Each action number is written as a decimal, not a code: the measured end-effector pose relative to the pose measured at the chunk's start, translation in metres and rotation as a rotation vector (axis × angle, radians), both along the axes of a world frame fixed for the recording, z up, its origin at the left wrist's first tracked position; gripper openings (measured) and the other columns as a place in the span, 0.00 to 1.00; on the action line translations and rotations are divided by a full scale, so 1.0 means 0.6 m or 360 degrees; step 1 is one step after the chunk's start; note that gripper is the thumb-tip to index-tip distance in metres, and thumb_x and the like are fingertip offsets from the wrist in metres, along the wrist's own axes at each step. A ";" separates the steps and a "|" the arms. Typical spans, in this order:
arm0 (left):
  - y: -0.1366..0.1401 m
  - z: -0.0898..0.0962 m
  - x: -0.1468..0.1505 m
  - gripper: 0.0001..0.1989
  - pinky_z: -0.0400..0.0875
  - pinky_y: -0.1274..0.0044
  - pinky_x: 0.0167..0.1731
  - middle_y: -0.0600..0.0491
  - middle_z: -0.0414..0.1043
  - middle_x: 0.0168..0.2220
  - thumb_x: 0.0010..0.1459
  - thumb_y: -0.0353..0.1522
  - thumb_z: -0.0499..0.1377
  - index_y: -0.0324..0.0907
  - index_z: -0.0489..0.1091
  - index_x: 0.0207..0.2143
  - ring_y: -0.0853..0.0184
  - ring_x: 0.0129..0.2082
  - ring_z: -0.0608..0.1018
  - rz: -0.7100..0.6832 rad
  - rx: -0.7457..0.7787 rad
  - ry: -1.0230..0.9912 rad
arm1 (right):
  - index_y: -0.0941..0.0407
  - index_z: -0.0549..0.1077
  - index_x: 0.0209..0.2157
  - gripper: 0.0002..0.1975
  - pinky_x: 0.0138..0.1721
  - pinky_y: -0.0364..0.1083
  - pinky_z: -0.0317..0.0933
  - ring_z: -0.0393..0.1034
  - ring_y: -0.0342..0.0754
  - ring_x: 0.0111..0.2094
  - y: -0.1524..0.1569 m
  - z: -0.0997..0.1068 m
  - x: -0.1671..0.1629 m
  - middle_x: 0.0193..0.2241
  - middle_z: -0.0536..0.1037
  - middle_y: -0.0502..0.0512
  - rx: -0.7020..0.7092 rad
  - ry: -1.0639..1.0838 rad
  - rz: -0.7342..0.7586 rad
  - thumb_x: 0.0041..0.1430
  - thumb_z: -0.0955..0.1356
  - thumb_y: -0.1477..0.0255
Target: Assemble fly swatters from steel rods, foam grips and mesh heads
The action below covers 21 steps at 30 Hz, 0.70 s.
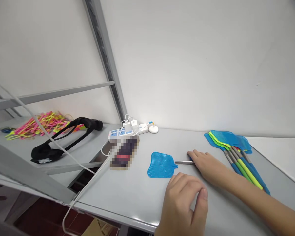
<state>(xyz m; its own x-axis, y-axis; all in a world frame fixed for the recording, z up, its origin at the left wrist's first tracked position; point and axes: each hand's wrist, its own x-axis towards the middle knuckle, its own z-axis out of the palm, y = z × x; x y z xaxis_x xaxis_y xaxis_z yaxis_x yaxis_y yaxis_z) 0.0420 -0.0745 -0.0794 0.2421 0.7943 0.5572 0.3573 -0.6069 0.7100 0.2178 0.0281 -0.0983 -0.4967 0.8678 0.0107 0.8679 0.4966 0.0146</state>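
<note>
A blue perforated fly swatter head [161, 165] lies flat on the grey tabletop. Beside its short neck is the tip of a thin metal rod [184, 162]; I cannot tell whether the two are joined. My right hand [204, 163] reaches in from the right, its fingers closed over the rod's handle, of which only a bit of dark blue shows. My left hand [185, 200] is in front of the swatter head, fingers loosely bent and thumb apart, nothing visible in it; its fingertips are partly hidden. Right of my hands lies a pile of blue and yellow-green fly swatters [236, 154].
Behind are a white power strip [118, 133] with chargers and a small round white device [153, 129]. A pixelated dark item [124, 154] lies left of the swatter head. Further left, a black headset-like strap [64, 139], pink and yellow strips [45, 123], a metal frame [110, 65] and white cables.
</note>
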 end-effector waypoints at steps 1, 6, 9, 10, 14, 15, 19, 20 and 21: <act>-0.001 0.001 0.000 0.08 0.65 0.68 0.38 0.49 0.75 0.33 0.61 0.27 0.51 0.43 0.69 0.33 0.61 0.34 0.74 0.0015 0.0014 -0.0027 | 0.59 0.65 0.53 0.22 0.39 0.48 0.58 0.70 0.51 0.38 -0.011 0.000 -0.004 0.43 0.72 0.61 -0.0035 0.0065 -0.0012 0.58 0.57 0.85; -0.003 -0.004 0.001 0.13 0.63 0.72 0.31 0.52 0.69 0.25 0.65 0.33 0.50 0.43 0.66 0.27 0.65 0.28 0.71 0.0046 -0.0088 -0.0336 | 0.52 0.64 0.53 0.22 0.37 0.45 0.62 0.69 0.46 0.36 -0.084 0.025 -0.022 0.41 0.71 0.53 -0.0279 0.0999 -0.0137 0.60 0.56 0.82; -0.006 -0.006 0.004 0.14 0.64 0.76 0.28 0.54 0.64 0.25 0.63 0.44 0.54 0.43 0.67 0.32 0.68 0.25 0.68 0.0092 -0.0475 -0.0596 | 0.50 0.67 0.48 0.17 0.36 0.46 0.63 0.68 0.47 0.33 -0.137 0.041 -0.034 0.35 0.71 0.50 -0.0317 0.1420 -0.0211 0.63 0.57 0.78; -0.008 -0.005 0.007 0.16 0.64 0.76 0.27 0.55 0.65 0.26 0.60 0.47 0.56 0.43 0.68 0.36 0.68 0.25 0.67 0.0089 -0.0594 -0.0638 | 0.50 0.68 0.48 0.15 0.36 0.46 0.63 0.68 0.47 0.33 -0.154 0.043 -0.038 0.35 0.71 0.50 -0.0357 0.1527 -0.0171 0.63 0.58 0.77; -0.020 -0.002 0.031 0.19 0.67 0.76 0.29 0.51 0.72 0.31 0.60 0.47 0.56 0.43 0.73 0.42 0.67 0.28 0.72 0.0064 -0.0712 -0.0574 | 0.49 0.68 0.50 0.17 0.36 0.46 0.65 0.69 0.48 0.34 -0.200 0.038 -0.043 0.36 0.73 0.52 -0.0478 0.1705 -0.0084 0.62 0.60 0.77; -0.022 -0.001 0.037 0.17 0.67 0.76 0.30 0.51 0.73 0.30 0.61 0.46 0.55 0.42 0.74 0.38 0.66 0.29 0.73 0.0097 -0.0681 -0.0583 | 0.49 0.68 0.50 0.19 0.36 0.46 0.65 0.69 0.48 0.34 -0.203 0.034 -0.040 0.37 0.73 0.53 -0.0461 0.1684 -0.0085 0.60 0.60 0.78; -0.024 0.004 0.033 0.18 0.65 0.79 0.24 0.55 0.69 0.23 0.60 0.44 0.58 0.42 0.70 0.25 0.70 0.22 0.69 0.0489 -0.0514 -0.1012 | 0.50 0.68 0.49 0.21 0.38 0.46 0.63 0.68 0.47 0.35 -0.193 0.010 -0.014 0.40 0.71 0.53 -0.0369 0.1448 -0.0107 0.56 0.60 0.81; -0.021 0.009 0.026 0.17 0.63 0.80 0.21 0.56 0.68 0.22 0.59 0.44 0.60 0.41 0.70 0.24 0.72 0.20 0.67 0.0607 -0.0438 -0.1168 | 0.51 0.68 0.47 0.20 0.37 0.46 0.62 0.67 0.46 0.34 -0.189 0.004 -0.006 0.39 0.70 0.52 -0.0370 0.1411 -0.0130 0.56 0.59 0.82; -0.018 0.016 0.018 0.17 0.61 0.81 0.18 0.57 0.66 0.21 0.58 0.43 0.62 0.41 0.69 0.24 0.74 0.18 0.64 0.0677 -0.0337 -0.1323 | 0.51 0.68 0.44 0.19 0.36 0.45 0.61 0.66 0.46 0.33 -0.186 -0.003 0.001 0.38 0.69 0.51 -0.0381 0.1397 -0.0158 0.56 0.59 0.83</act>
<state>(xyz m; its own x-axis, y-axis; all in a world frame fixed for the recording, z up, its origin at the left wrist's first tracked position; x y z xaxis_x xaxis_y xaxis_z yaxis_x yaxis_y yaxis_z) 0.0530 -0.0854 -0.0699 -0.4983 0.8284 0.2558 -0.1492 -0.3726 0.9159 0.2183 -0.0835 -0.0999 -0.3182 0.9338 0.1635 0.5575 0.3238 -0.7644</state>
